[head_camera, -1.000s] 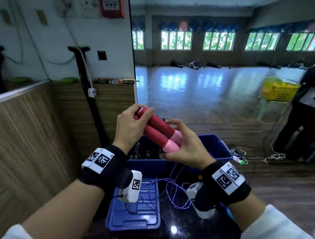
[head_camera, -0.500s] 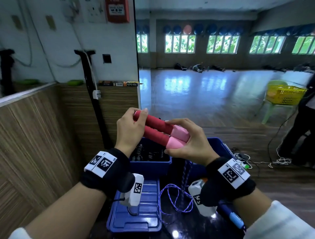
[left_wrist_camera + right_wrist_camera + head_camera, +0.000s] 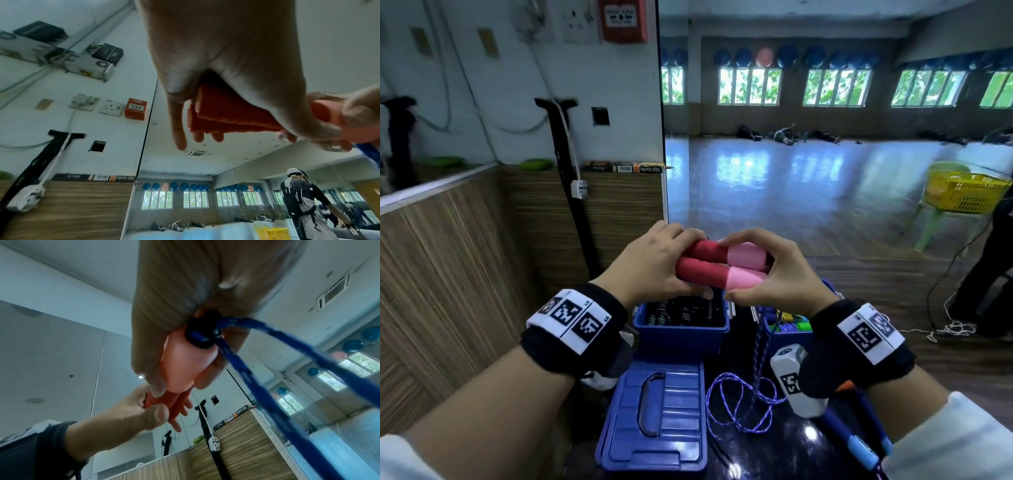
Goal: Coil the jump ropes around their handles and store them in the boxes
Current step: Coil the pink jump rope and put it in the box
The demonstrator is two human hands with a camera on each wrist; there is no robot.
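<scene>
Two red-and-pink jump rope handles (image 3: 717, 267) lie side by side between my hands, held above the boxes. My left hand (image 3: 654, 263) grips their red foam ends (image 3: 222, 116). My right hand (image 3: 774, 270) grips the pink ends (image 3: 185, 368). A blue braided rope (image 3: 267, 386) leaves the handles' black caps at my right palm and hangs down to a loose pile (image 3: 736, 404) on the dark tabletop. Below sit an open blue box (image 3: 681, 329) with dark coiled ropes inside and a second blue box (image 3: 787, 329) with colourful ropes.
A blue box lid (image 3: 654, 421) lies flat near me on the dark table. Another rope with a light-blue handle (image 3: 859, 448) lies at the right. A wood-panelled wall (image 3: 448, 274) stands close on the left. A yellow basket (image 3: 962, 192) and a standing person (image 3: 989, 267) are at the right.
Both hands have turned the handle pair from a slant to nearly level and lifted it a little. More rope now lies gathered on the table. My view has tilted slightly.
</scene>
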